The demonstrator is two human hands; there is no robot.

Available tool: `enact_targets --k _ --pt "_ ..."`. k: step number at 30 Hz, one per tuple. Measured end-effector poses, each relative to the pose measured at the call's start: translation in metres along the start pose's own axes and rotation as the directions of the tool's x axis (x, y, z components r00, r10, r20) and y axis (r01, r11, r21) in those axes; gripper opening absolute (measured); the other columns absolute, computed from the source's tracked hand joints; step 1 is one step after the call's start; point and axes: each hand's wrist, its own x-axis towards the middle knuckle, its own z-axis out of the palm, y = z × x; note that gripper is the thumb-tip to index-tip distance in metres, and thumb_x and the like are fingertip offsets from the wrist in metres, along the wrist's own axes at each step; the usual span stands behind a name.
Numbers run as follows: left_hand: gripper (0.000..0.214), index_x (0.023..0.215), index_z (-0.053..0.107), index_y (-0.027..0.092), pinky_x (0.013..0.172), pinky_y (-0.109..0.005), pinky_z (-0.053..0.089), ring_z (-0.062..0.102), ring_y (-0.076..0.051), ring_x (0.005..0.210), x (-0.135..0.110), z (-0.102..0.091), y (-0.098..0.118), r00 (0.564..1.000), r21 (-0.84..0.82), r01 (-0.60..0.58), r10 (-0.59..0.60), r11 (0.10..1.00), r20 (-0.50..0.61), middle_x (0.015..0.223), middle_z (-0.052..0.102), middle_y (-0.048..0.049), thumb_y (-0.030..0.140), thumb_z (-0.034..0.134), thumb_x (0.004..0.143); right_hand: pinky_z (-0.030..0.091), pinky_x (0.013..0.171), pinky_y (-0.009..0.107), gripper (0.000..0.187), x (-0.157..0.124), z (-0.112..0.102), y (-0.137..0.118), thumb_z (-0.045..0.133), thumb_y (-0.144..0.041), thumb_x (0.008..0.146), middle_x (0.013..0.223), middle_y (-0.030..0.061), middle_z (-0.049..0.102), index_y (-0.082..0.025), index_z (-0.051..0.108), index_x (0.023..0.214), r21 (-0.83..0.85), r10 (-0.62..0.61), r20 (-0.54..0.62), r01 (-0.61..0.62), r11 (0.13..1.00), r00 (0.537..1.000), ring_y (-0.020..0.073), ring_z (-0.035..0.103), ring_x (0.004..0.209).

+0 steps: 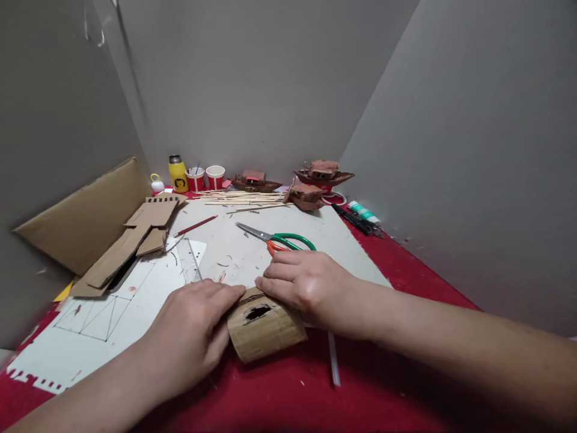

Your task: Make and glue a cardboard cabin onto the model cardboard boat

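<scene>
A curved piece of brown cardboard (pixel 270 340) with a ragged dark hole near its upper edge is held low over the front of the table. My left hand (pixel 192 325) is closed on its left side, with the thumb hidden behind. On its upper right edge, my right hand (pixel 311 288) grips with bent fingers. A strip of corrugation shows at the top edge between the fingertips. Just beyond the right hand lie scissors (pixel 274 237) with green and orange handles, the orange one partly covered by that hand.
White paper (pixel 252 264) covers much of the red table (pixel 279 397). Cut cardboard pieces (pixel 135 240), a ruler (pixel 188 258) and a red pencil (pixel 196 225) lie left. Thin sticks (pixel 246 198), model boats (pixel 322 174), paper cups (pixel 215 177) and a yellow bottle (pixel 177 174) stand behind. A clear stick (pixel 333 361) lies right.
</scene>
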Motion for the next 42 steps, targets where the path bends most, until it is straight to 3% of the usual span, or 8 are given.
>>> enact_targets --k 4,8,17,22,26,31,35,42 --pt "0.061 0.139 0.051 0.033 0.095 -0.039 0.050 0.063 -0.026 0.115 0.006 -0.027 -0.016 0.915 -0.620 0.359 -0.132 0.697 0.382 0.130 0.066 -0.0062 0.017 0.062 0.081 0.040 0.068 0.033 0.022 0.005 -0.018 0.007 0.045 -0.015 0.094 0.082 0.0063 0.068 -0.015 0.067 0.094 -0.006 -0.091 0.043 0.091 0.996 0.995 0.0203 0.050 0.076" --pt "0.054 0.137 0.055 0.030 0.093 -0.041 0.049 0.062 -0.028 0.116 0.014 -0.015 -0.020 0.892 -0.854 0.451 -0.155 0.258 0.424 0.123 0.069 -0.0111 0.043 0.064 0.085 0.041 0.069 0.034 0.028 0.019 -0.034 0.004 0.040 -0.017 0.099 0.089 0.0073 0.068 -0.014 0.067 0.105 -0.054 -0.223 0.005 0.223 0.973 0.975 0.0199 0.053 0.080" --pt "0.055 0.119 0.068 0.020 0.096 -0.036 0.048 0.065 -0.027 0.111 0.018 0.016 -0.001 0.892 -0.900 0.435 -0.128 -0.016 0.433 0.115 0.072 -0.0098 0.049 0.077 0.073 0.044 0.073 0.036 0.018 0.043 -0.058 0.016 0.059 -0.023 0.093 0.093 0.0078 0.067 -0.017 0.070 0.106 -0.096 -0.159 0.083 0.167 0.981 0.984 0.0220 0.055 0.086" --pt "0.049 0.111 0.070 0.018 0.090 -0.035 0.053 0.067 -0.026 0.108 0.028 0.007 -0.009 0.819 -0.940 0.281 -0.462 -0.193 0.340 0.112 0.074 -0.0099 0.056 0.067 0.080 0.052 0.084 0.039 0.031 0.028 -0.068 0.036 0.064 -0.029 0.090 0.114 0.0127 0.067 -0.017 0.064 0.118 0.138 0.119 -0.266 -0.084 0.987 0.956 0.0238 0.062 0.101" --pt "0.045 0.117 0.066 0.021 0.096 -0.035 0.053 0.065 -0.024 0.113 0.044 -0.002 -0.015 0.742 -0.996 0.011 -0.667 -0.092 0.070 0.117 0.074 -0.0061 0.053 0.060 0.087 0.052 0.061 0.028 0.009 0.023 -0.055 0.016 0.064 -0.026 0.089 0.083 0.0031 0.072 -0.021 0.070 0.092 0.514 0.511 -0.434 -0.262 0.817 0.742 0.0154 0.065 0.071" --pt "0.048 0.125 0.061 0.025 0.101 -0.032 0.050 0.062 -0.021 0.118 0.061 -0.007 -0.016 0.698 -0.970 -0.190 -0.674 0.150 -0.241 0.123 0.071 -0.0034 0.054 0.060 0.087 0.051 0.064 0.026 0.008 0.036 -0.017 -0.024 0.066 -0.023 0.086 0.080 0.0023 0.072 -0.018 0.071 0.089 0.684 0.523 -0.260 -0.228 0.693 0.812 0.0141 0.064 0.071" --pt "0.052 0.126 0.060 0.024 0.100 -0.034 0.050 0.060 -0.024 0.121 0.065 -0.006 -0.014 0.688 -0.953 -0.236 -0.659 0.192 -0.303 0.127 0.068 -0.0056 0.054 0.064 0.084 0.049 0.079 0.035 0.026 0.052 0.002 -0.029 0.075 -0.030 0.080 0.094 0.0063 0.069 -0.018 0.070 0.102 0.633 0.579 -0.302 -0.295 0.716 0.757 0.0206 0.062 0.090" --pt "0.047 0.126 0.057 0.028 0.101 -0.029 0.047 0.055 -0.021 0.127 0.060 0.005 -0.008 0.694 -0.942 -0.243 -0.636 0.233 -0.337 0.137 0.061 -0.0028 0.043 0.071 0.083 0.046 0.087 0.038 0.008 0.063 0.006 -0.019 0.071 -0.018 0.081 0.096 0.0053 0.068 -0.020 0.074 0.088 0.748 0.629 -0.240 -0.272 0.606 0.739 0.0223 0.059 0.098"
